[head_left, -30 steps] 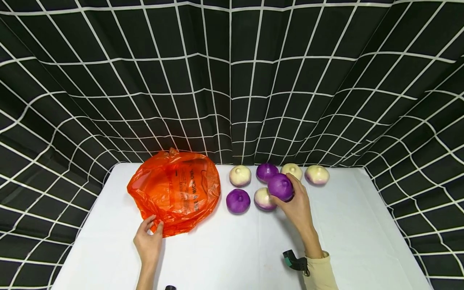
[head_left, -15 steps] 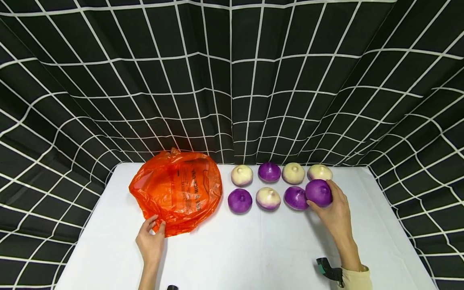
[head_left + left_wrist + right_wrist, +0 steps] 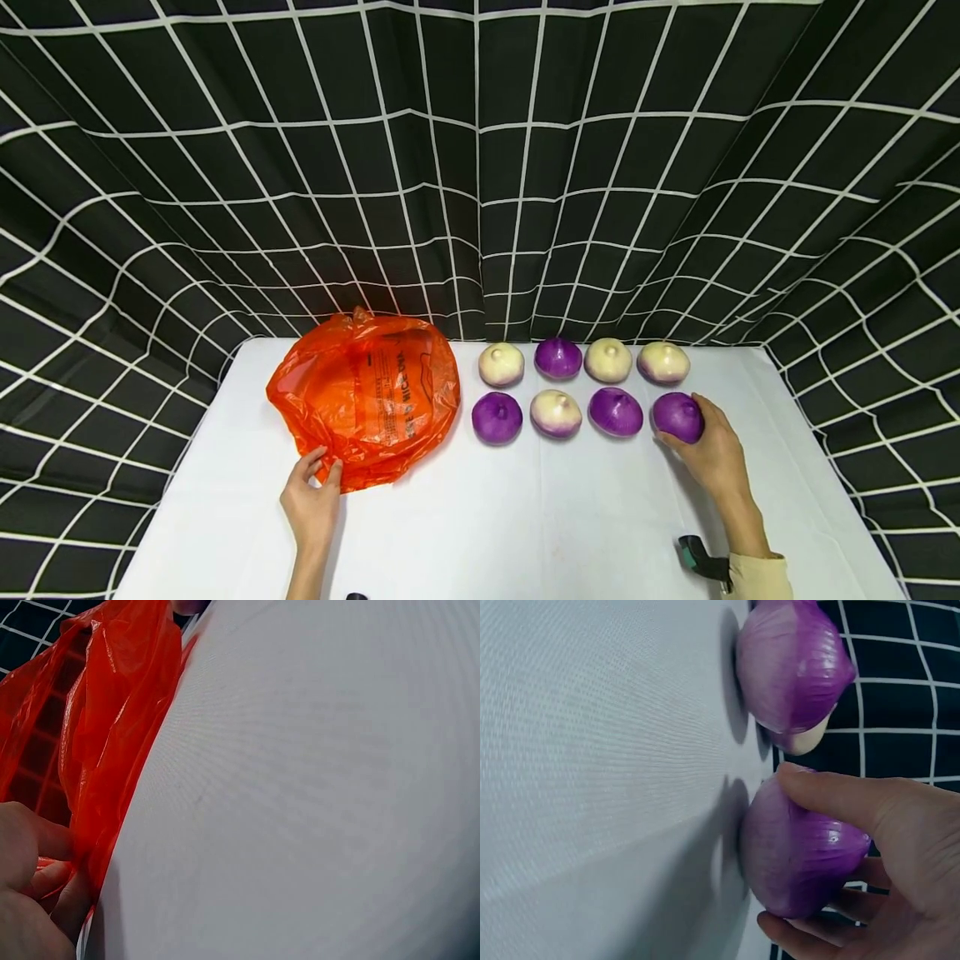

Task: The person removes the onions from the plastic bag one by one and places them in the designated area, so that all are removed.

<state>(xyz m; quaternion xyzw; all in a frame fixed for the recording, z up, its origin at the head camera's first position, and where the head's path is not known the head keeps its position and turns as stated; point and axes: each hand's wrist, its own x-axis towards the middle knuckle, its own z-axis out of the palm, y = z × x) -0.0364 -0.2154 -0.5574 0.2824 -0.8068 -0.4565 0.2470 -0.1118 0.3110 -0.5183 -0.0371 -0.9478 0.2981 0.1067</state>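
Note:
My right hand grips a purple onion at the right end of the front row. Seen from the right wrist, the thumb lies on one side of this onion and the fingers curl round the other, with its underside close to the white table. Another purple onion sits just to its left. My left hand pinches the near edge of an orange-red plastic bag with dark print. The left wrist view shows the bag's crumpled film between the thumb and fingers.
More onions stand in two rows: a white-and-purple one and a purple one in front, several behind, such as a pale one. The white table ends at a black cloth with white grid lines.
My right hand has carried the purple onion rightward, then lowered it to the front row's right end. Another purple onion beside it has come into view. The left hand stays at the bag.

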